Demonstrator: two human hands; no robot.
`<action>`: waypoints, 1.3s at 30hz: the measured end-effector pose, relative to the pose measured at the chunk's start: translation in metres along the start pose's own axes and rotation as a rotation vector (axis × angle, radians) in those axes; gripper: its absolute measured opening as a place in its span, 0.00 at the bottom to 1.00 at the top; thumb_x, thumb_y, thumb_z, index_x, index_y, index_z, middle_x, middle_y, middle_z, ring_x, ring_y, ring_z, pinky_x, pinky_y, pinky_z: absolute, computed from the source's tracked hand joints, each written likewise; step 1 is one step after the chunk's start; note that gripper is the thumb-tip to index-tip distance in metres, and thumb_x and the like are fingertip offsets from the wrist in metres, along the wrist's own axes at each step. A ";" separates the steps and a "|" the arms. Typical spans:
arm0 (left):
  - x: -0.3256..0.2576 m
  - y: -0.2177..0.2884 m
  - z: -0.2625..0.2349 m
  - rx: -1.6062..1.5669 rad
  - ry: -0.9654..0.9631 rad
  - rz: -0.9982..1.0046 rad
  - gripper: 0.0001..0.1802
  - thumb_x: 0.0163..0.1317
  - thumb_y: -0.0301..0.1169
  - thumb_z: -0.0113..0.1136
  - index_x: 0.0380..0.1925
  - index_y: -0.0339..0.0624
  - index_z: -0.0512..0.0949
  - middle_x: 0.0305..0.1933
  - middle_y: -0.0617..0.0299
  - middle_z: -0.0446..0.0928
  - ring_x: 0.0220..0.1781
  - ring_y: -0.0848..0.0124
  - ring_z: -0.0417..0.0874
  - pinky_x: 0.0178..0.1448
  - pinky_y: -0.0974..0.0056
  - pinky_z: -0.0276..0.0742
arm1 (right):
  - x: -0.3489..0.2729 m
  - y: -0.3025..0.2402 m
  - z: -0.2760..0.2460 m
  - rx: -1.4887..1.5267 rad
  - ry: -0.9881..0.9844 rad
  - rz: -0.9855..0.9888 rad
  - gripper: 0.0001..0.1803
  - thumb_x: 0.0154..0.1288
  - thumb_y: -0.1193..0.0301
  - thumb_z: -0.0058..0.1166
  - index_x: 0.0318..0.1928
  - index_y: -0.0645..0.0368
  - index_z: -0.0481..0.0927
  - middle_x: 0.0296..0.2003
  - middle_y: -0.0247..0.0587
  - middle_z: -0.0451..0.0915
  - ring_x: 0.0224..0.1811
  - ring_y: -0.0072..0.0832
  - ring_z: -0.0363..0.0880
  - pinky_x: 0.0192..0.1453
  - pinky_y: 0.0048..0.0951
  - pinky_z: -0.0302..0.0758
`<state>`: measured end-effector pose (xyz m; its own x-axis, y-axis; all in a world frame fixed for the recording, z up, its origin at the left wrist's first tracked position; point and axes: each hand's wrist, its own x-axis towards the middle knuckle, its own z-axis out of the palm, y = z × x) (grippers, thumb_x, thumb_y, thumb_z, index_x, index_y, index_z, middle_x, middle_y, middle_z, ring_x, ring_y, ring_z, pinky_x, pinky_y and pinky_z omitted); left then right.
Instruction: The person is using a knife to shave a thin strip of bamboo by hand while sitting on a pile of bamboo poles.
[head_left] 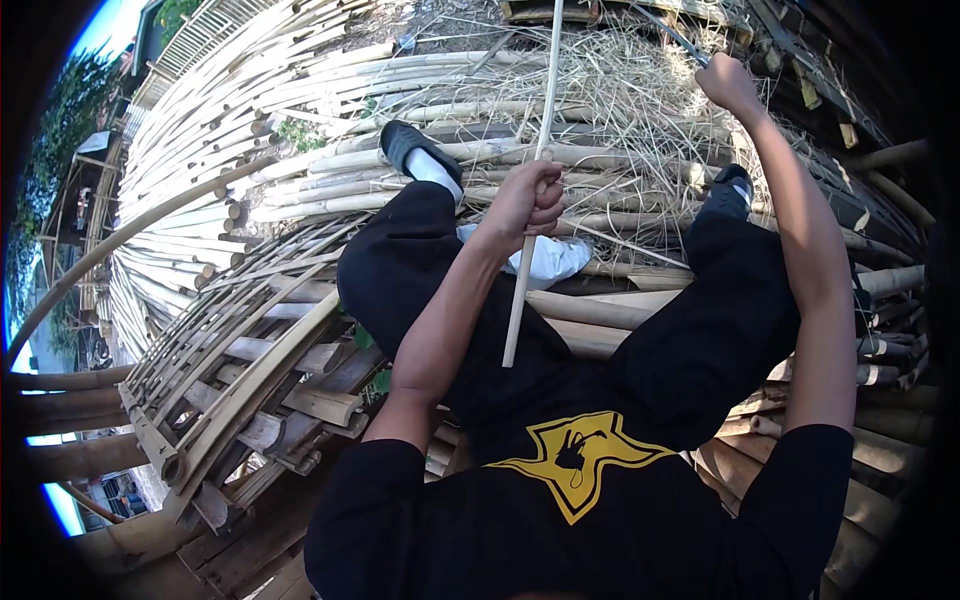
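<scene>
My left hand [528, 203] is closed in a fist around a long, pale bamboo strip [548, 95]. The strip stands nearly upright in view; its lower end hangs over my lap and its upper end runs out of the top edge. Farther off at the upper right, my right hand [728, 84] grips a long-bladed knife [682, 38]. Its dark narrow blade points away to the upper left, apart from the strip, and the fingers hide most of the handle. Behind my left fist lies a crumpled white plastic bag [553, 262].
Split bamboo poles [330, 185] cover the ground ahead and left. Loose straw-like shavings [630, 120] are heaped between my feet and my right hand. A slatted bamboo stack [270, 375] rises by my left side, with a curved pole [130, 230] beyond it. More poles [890, 280] lie at right.
</scene>
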<state>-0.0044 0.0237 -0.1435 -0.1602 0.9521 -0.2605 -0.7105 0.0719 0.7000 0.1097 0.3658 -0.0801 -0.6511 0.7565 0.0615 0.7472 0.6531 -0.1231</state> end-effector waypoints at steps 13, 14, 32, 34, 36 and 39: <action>0.011 -0.011 0.001 0.119 0.211 -0.023 0.18 0.63 0.36 0.51 0.16 0.49 0.60 0.09 0.72 0.56 0.05 0.80 0.54 0.08 0.73 0.50 | -0.095 -0.131 0.029 0.037 -0.368 -0.473 0.14 0.49 0.69 0.50 0.31 0.69 0.80 0.32 0.59 0.80 0.37 0.48 0.81 0.43 0.42 0.77; 0.011 -0.012 0.003 0.106 0.224 -0.010 0.19 0.62 0.34 0.56 0.15 0.49 0.60 0.08 0.73 0.55 0.06 0.80 0.55 0.09 0.73 0.49 | -0.104 -0.132 0.028 0.032 -0.370 -0.472 0.14 0.49 0.69 0.50 0.31 0.69 0.80 0.32 0.59 0.80 0.37 0.48 0.81 0.43 0.42 0.77; -0.003 -0.019 0.010 0.227 0.209 -0.023 0.14 0.61 0.28 0.48 0.17 0.48 0.60 0.09 0.73 0.55 0.07 0.82 0.55 0.10 0.73 0.48 | -0.044 -0.096 0.057 -0.059 -0.157 -0.294 0.13 0.52 0.68 0.49 0.31 0.68 0.80 0.32 0.57 0.80 0.36 0.50 0.81 0.42 0.45 0.77; -0.007 -0.015 0.027 0.304 0.166 -0.047 0.17 0.61 0.29 0.49 0.14 0.49 0.59 0.07 0.73 0.54 0.05 0.82 0.54 0.08 0.74 0.47 | 0.005 -0.024 0.049 -0.057 -0.087 -0.069 0.16 0.53 0.66 0.49 0.32 0.67 0.80 0.34 0.58 0.80 0.37 0.49 0.80 0.43 0.46 0.76; -0.008 -0.006 0.023 0.300 0.167 -0.051 0.18 0.62 0.29 0.48 0.13 0.49 0.59 0.07 0.73 0.53 0.05 0.82 0.54 0.08 0.74 0.47 | 0.016 -0.010 0.025 -0.081 -0.032 -0.037 0.17 0.53 0.64 0.49 0.33 0.68 0.80 0.35 0.58 0.80 0.38 0.49 0.80 0.43 0.45 0.76; 0.004 -0.014 0.015 0.093 0.045 -0.076 0.21 0.62 0.32 0.48 0.10 0.50 0.58 0.06 0.74 0.53 0.05 0.83 0.53 0.07 0.75 0.46 | -0.023 -0.022 0.013 -0.003 0.118 -0.105 0.18 0.55 0.63 0.47 0.31 0.69 0.79 0.31 0.59 0.79 0.34 0.48 0.81 0.40 0.41 0.76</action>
<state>0.0146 0.0311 -0.1443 -0.1406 0.9287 -0.3431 -0.6556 0.1723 0.7352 0.1067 0.3331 -0.0916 -0.7059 0.6824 0.1901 0.6760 0.7291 -0.1068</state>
